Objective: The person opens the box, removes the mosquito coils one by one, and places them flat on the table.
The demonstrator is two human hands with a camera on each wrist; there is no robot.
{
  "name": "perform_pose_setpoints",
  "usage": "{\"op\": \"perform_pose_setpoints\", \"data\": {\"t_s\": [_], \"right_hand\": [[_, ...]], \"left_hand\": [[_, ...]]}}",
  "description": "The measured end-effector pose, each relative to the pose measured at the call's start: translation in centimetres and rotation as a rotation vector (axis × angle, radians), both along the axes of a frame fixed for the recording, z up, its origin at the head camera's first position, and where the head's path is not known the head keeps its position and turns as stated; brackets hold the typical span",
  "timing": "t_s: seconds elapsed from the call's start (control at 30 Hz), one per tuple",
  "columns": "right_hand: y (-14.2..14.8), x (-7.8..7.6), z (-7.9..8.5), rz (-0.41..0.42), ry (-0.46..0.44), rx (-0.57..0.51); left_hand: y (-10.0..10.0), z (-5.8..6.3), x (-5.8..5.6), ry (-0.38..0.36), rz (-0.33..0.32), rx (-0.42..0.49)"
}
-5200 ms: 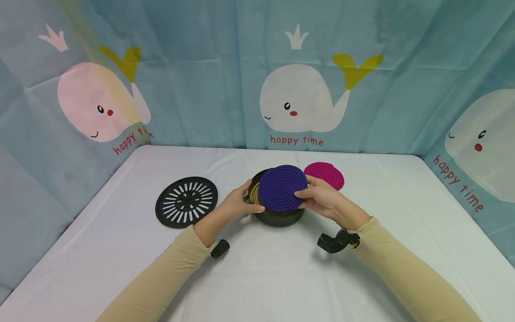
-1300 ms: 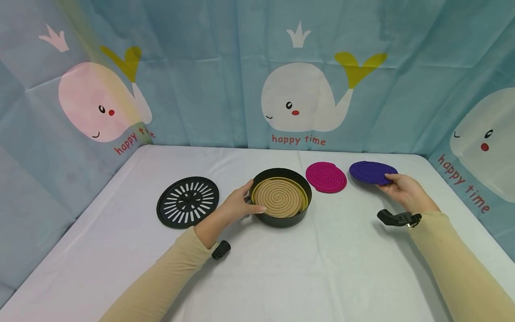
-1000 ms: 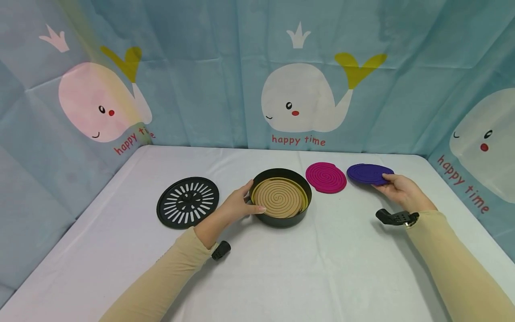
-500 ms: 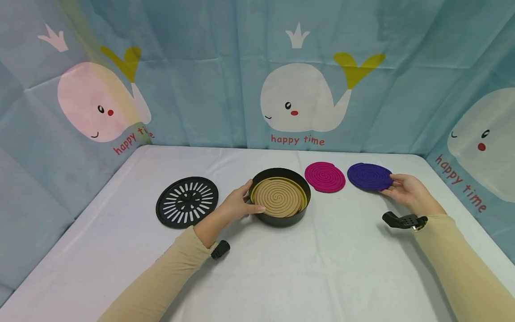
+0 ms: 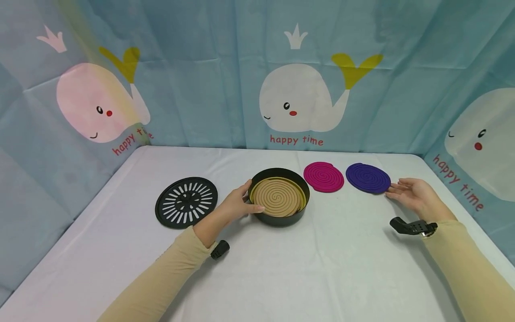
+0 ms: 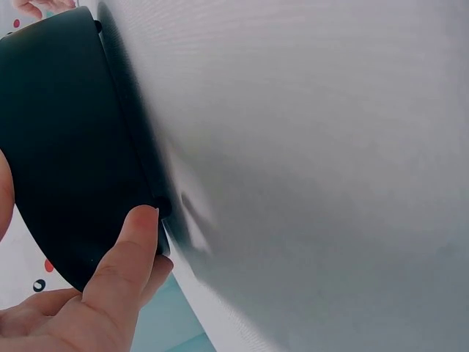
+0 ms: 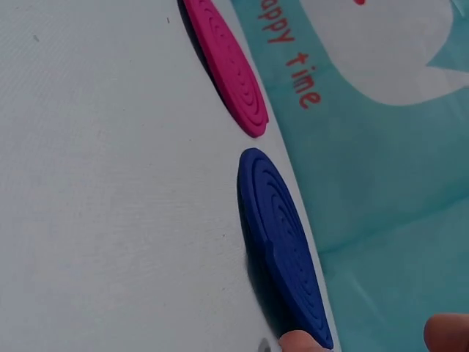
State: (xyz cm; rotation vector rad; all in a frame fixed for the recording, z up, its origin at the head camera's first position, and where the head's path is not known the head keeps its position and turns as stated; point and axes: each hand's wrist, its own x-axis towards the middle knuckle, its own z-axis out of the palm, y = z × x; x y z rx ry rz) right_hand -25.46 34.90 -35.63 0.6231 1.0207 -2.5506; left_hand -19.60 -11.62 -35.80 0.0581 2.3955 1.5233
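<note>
Fingers of the left hand [image 5: 233,205] are gripping, in the head view, the left side of the dark round container [image 5: 281,222], with the thumb at its rim. Inside it a tan spiral mat [image 5: 277,197] is lying. Fingers of the right hand [image 5: 414,195] are holding nothing; they are extending loosely toward the right edge of the purple mat [image 5: 367,178], which is lying beyond the pink mat [image 5: 323,177].

From the left wrist, fingers are pressing against the container's smooth outer wall. It is looking stiff and perhaps a little slippery, so gripping around the side should be suiting it.

From the right wrist, one fingertip is reaching the purple mat's end, the thumb standing apart; whether they are touching, I cannot tell. This mat is seeming light, flexible and hardly fragile; pinching its edge should be enough.
</note>
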Motion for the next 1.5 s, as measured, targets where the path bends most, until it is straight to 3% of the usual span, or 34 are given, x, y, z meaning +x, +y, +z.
{"op": "perform_pose_setpoints", "data": {"t_s": [0.17, 0.7, 0.9, 1.3, 1.5], "right_hand": [[0.3, 0.4, -0.2, 0.004, 0.013, -0.039], [0.6, 1.5, -0.4, 0.025, 0.034, -0.010], [0.2, 2.0, -0.1, 0.021, 0.035, -0.058], [-1.9, 3.7, 1.4, 0.054, 0.131, -0.176], [-3.3, 4.6, 2.1, 0.115, 0.198, -0.130]], "left_hand": [[-0.2, -0.1, 0.0, 0.000, -0.008, 0.024], [-0.2, -0.1, 0.0, -0.012, -0.003, 0.050], [-0.2, 0.0, 0.1, -0.005, -0.008, 0.048], [-0.2, 0.0, 0.1, 0.002, -0.003, 0.009], [-0.2, 0.0, 0.1, 0.004, 0.001, -0.008]]}}
